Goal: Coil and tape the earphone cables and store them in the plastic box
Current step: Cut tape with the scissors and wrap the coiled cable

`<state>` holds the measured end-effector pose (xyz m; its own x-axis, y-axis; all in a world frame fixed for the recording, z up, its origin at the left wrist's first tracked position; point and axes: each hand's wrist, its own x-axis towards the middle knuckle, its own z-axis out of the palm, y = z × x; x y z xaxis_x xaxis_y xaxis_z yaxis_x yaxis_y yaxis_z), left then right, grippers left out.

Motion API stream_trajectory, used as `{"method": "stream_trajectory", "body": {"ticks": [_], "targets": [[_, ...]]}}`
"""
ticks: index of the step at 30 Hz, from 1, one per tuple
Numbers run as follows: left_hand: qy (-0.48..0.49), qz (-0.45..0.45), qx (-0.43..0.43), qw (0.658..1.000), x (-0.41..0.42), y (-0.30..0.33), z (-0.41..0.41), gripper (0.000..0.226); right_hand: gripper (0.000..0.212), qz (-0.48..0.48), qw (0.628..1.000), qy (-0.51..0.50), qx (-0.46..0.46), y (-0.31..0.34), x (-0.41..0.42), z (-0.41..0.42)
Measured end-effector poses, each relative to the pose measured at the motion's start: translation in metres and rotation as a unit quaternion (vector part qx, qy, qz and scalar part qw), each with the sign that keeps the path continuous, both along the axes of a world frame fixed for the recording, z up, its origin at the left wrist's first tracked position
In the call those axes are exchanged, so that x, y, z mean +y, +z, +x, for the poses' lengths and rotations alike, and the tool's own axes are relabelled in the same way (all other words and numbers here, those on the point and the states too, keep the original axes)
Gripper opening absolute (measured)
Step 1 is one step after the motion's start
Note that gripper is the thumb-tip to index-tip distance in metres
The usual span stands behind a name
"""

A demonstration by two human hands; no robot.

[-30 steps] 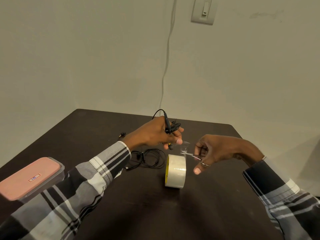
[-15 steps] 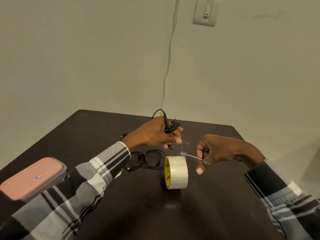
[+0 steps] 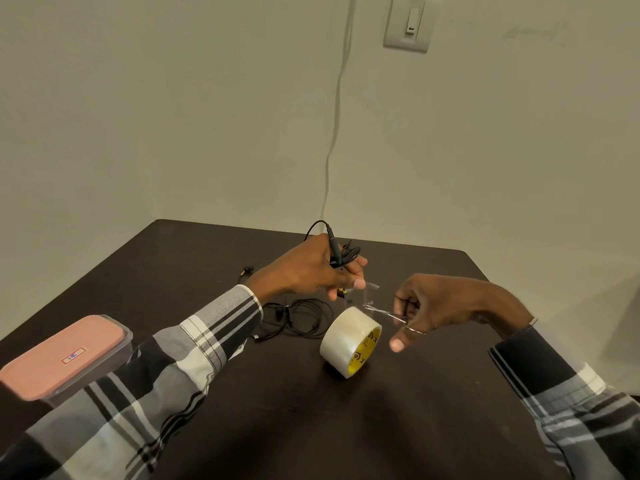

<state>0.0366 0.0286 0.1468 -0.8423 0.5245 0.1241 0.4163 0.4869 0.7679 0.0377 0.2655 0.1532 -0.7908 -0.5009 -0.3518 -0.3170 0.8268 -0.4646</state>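
Two hands work above a dark desk [image 3: 381,427] in the single head view. The left hand [image 3: 311,268] is closed around a bundled black earphone cable [image 3: 341,254], whose plug end and a loop of wire stick up above the knuckles; its thumb and fingertip also pinch one end of a short strip of clear tape [image 3: 369,294]. The right hand [image 3: 436,303] is curled, its fingers through the loops of a small pair of scissors [image 3: 391,315], whose thin blades point left toward the tape strip just above the roll. The roll of clear packing tape [image 3: 349,341] stands on its edge on the desk below and between the hands, its yellow core turned toward the right and tilted slightly. A second black earphone cable [image 3: 298,320] lies loosely coiled on the desk just left of the roll, under the left wrist, and a small earbud piece [image 3: 247,270] lies farther back on the desk. The plastic box [image 3: 65,358], with its pink lid on, sits at the desk's left edge, well apart from the hands. Both forearms wear plaid sleeves [image 3: 194,344]. A white cord [image 3: 334,133] runs down the wall behind the desk, beside a light switch [image 3: 409,24].
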Motion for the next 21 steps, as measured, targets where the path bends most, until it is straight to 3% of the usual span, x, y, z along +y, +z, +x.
{"method": "stream_trajectory", "body": {"ticks": [6,12,21], "targets": [[-0.002,0.014,-0.001,1.000,0.000,-0.005,-0.002,0.006,0.035,-0.012,1.000,0.006,0.000,-0.004,-0.009,-0.001],[-0.005,0.025,0.000,1.000,0.001,-0.005,-0.001,0.007,0.042,-0.021,1.000,0.004,0.019,-0.006,-0.014,-0.002],[0.002,0.025,-0.003,1.000,-0.002,-0.006,0.001,0.007,0.028,-0.035,0.999,0.005,0.012,-0.008,-0.010,0.000]]}}
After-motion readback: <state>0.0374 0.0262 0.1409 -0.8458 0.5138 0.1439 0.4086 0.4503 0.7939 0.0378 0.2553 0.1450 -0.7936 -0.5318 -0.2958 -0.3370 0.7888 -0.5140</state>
